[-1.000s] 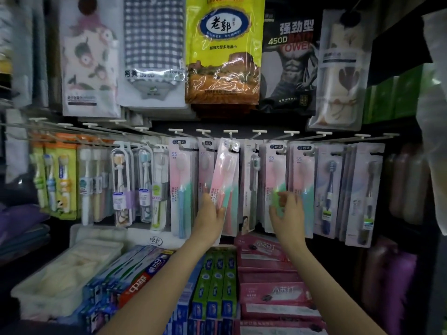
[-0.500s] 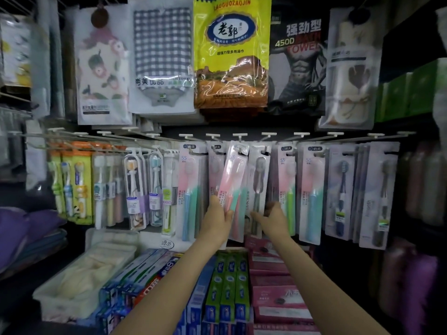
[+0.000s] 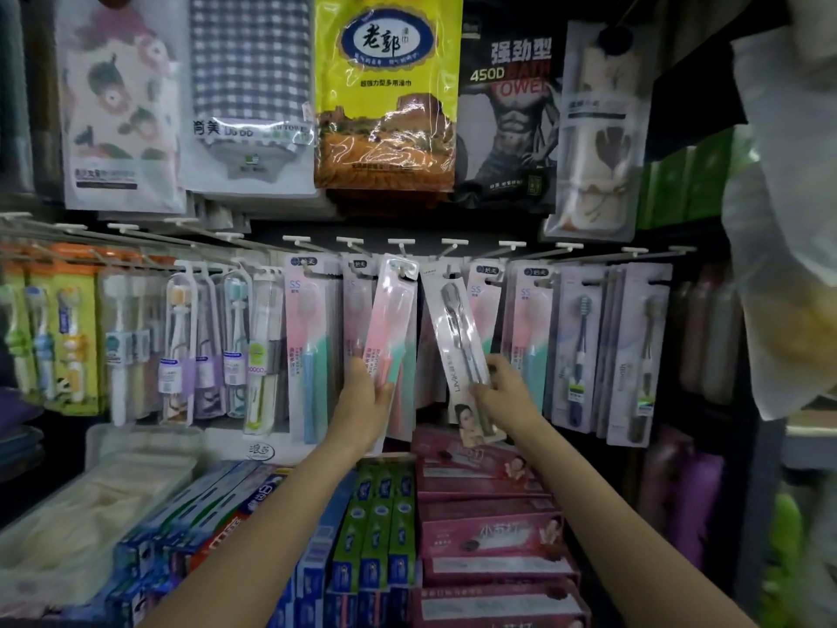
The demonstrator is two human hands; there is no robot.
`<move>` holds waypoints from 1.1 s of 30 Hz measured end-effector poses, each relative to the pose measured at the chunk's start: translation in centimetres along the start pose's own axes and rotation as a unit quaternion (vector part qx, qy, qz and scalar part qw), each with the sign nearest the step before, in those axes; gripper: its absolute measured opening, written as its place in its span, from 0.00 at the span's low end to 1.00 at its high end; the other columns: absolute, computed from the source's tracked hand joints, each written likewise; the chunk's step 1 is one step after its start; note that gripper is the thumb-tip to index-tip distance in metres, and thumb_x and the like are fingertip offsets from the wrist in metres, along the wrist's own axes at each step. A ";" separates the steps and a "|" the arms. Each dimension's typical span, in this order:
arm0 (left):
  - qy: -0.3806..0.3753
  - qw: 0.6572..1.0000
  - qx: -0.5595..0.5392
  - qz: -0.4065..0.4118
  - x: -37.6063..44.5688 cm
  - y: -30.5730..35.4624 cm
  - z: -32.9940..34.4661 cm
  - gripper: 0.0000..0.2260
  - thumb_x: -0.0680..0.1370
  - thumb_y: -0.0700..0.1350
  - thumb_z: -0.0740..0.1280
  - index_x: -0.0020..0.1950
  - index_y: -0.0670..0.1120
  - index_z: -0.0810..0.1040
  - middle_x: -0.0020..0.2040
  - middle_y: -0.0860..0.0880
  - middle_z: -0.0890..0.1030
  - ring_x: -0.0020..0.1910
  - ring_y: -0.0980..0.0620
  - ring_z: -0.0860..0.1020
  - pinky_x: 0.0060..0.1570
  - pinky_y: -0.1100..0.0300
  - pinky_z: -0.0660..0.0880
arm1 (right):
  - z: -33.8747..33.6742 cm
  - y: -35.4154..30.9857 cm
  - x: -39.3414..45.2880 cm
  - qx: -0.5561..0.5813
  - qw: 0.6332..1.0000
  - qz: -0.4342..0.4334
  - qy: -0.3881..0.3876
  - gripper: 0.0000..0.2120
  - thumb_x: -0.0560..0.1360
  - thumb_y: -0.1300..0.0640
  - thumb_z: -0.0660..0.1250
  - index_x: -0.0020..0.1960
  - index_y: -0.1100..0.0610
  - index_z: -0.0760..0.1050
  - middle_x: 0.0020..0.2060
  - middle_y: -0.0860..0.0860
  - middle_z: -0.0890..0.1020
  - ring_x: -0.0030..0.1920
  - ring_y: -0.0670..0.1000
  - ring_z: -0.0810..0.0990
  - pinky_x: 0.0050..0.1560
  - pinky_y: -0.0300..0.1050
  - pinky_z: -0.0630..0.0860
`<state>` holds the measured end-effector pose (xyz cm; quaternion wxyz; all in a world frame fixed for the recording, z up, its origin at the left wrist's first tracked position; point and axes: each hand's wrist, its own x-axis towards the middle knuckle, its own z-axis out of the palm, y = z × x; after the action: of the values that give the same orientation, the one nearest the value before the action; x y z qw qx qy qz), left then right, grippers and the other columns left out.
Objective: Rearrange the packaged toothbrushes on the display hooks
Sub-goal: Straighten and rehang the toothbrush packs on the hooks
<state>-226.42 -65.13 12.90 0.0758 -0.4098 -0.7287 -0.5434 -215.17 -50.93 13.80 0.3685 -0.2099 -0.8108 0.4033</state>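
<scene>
A row of display hooks (image 3: 401,243) carries several packaged toothbrushes. My left hand (image 3: 366,396) grips the lower part of a pink-and-teal toothbrush pack (image 3: 390,319), which leans to the right with its top near a hook. My right hand (image 3: 506,386) pinches a white pack with a dark toothbrush (image 3: 462,346), tilted so its top points up-left toward the hooks. Whether either pack hangs on a hook is unclear. More pink-and-teal packs (image 3: 310,337) hang to the left and more of the same kind (image 3: 525,328) to the right.
Bagged towels (image 3: 385,88) hang above the hooks. Children's toothbrush packs (image 3: 63,328) fill the left hooks, blue-brush packs (image 3: 582,346) the right. Below lie toothpaste boxes (image 3: 489,528) and a white bin (image 3: 90,496). A plastic bag (image 3: 788,219) hangs at the right.
My right hand left the green-brush pack, moved left and took hold of the white pack, swinging its bottom out to the right. My left hand still holds the pink-and-teal pack.
</scene>
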 end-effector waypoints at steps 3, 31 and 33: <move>-0.001 1.000 0.000 0.004 0.1 -0.2 0.3 0.08 0.81 0.41 0.57 0.55 0.43 0.59 0.42 0.52 0.68 0.48 0.51 0.69 0.40 0.62 0.67 | -1.7 0.4 0.0 -0.068 0.996 -0.035 0.049 0.17 0.79 0.66 0.56 0.67 0.58 0.62 0.47 0.55 0.76 0.33 0.50 0.75 0.27 0.37 0.73; -0.005 0.999 0.034 0.000 0.4 -0.6 -0.3 0.08 0.80 0.41 0.58 0.55 0.41 0.59 0.43 0.48 0.71 0.44 0.50 0.73 0.45 0.57 0.70 | -3.0 1.2 0.2 -0.149 0.971 -0.161 0.101 0.27 0.78 0.69 0.56 0.72 0.50 0.59 0.51 0.54 0.75 0.35 0.46 0.72 0.29 0.30 0.67; -0.001 1.000 0.028 -0.001 0.2 -0.3 0.1 0.07 0.81 0.41 0.57 0.52 0.43 0.58 0.40 0.50 0.69 0.44 0.51 0.72 0.44 0.58 0.69 | -3.8 0.5 0.3 -0.250 0.945 -0.183 0.106 0.29 0.76 0.69 0.56 0.73 0.49 0.58 0.50 0.56 0.74 0.38 0.52 0.73 0.39 0.40 0.71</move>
<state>-226.75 -64.94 12.73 0.0860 -0.4077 -0.7443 -0.5220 -212.43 -48.53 15.00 0.4558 -0.1845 -0.8662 0.0887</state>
